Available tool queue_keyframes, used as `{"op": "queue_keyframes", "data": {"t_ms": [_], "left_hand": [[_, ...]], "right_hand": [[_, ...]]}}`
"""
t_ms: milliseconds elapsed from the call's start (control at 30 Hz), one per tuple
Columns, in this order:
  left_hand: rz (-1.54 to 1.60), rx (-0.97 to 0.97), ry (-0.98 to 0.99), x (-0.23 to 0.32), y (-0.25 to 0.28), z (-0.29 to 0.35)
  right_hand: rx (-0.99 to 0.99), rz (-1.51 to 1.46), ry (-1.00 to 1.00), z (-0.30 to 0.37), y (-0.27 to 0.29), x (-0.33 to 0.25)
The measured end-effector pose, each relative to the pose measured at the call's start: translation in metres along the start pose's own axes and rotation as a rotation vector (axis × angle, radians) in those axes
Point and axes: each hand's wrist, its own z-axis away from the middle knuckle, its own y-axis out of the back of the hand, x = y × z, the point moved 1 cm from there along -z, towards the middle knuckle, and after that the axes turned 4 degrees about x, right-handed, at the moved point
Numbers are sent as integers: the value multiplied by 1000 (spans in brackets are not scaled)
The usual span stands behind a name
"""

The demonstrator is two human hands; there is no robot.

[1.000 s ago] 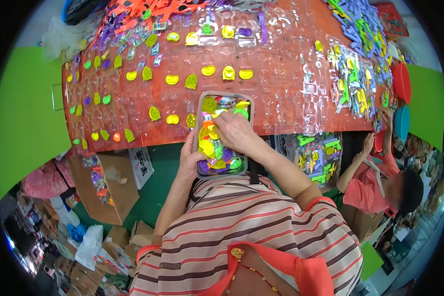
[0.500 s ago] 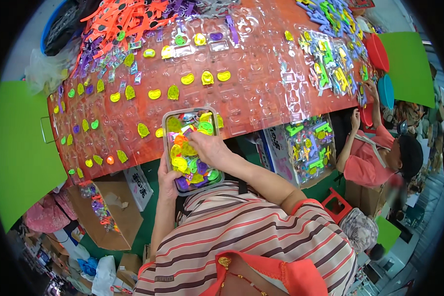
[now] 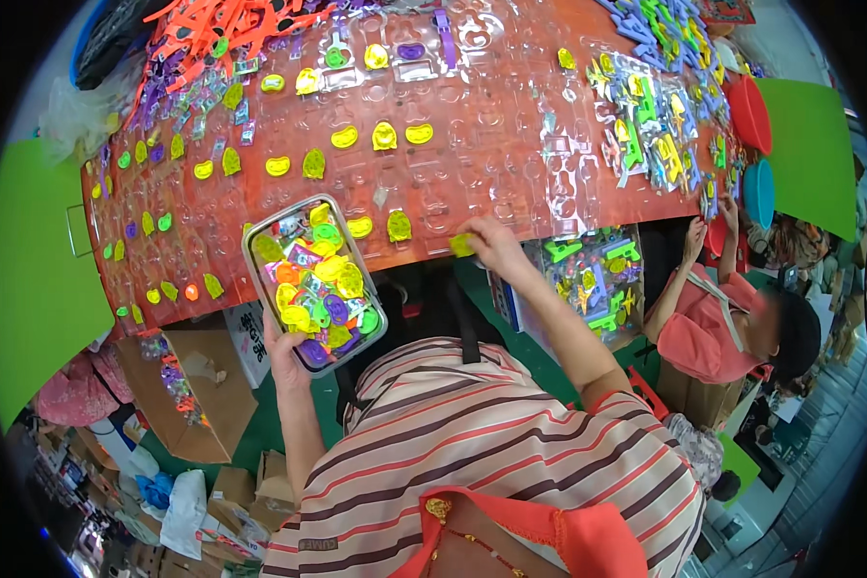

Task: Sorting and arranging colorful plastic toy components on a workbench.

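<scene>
My left hand (image 3: 285, 353) grips the lower left side of a clear plastic tub (image 3: 382, 326), which tilts at the table's near edge. Small yellow, green, purple and orange plastic toys (image 3: 329, 268) fill the tub, along with a few shiny packets. To the right of the tub, my right hand (image 3: 494, 246) pinches a translucent yellow plastic piece (image 3: 462, 245) over the table's edge. On the table, clear moulded blister trays (image 3: 443, 197) lie side by side. Yellow pieces, such as a rounded one (image 3: 399, 226) and a curved one (image 3: 344, 137), sit in some of their hollows.
Orange toys (image 3: 217, 34) heap up at the far left, blue and green ones (image 3: 645, 34) at the far right. Cardboard boxes of toys (image 3: 597, 279) stand below the table's edge, one (image 3: 188, 395) at left. A co-worker (image 3: 718, 323) sits at right near red and teal basins (image 3: 759, 193).
My right hand has come out of the tub and moved right with a yellow piece. The tub, in my left hand, has shifted left and turned. The view has shifted slightly.
</scene>
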Motion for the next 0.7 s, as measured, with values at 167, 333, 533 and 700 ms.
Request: {"op": "queue_keyframes", "data": {"t_ms": [167,333,533,700], "left_hand": [[27,-7,9,-7,-37,12],[24,-36,59,-19,-71,16],[54,-36,41,-43,-82,17],[56,-101,68,-52,-89,18]], "right_hand": [[28,280,84,-11,28,8],[-67,515,291,-25,39,5],[115,338,359,-30,46,-43],[1,246,485,-21,36,-91]]}}
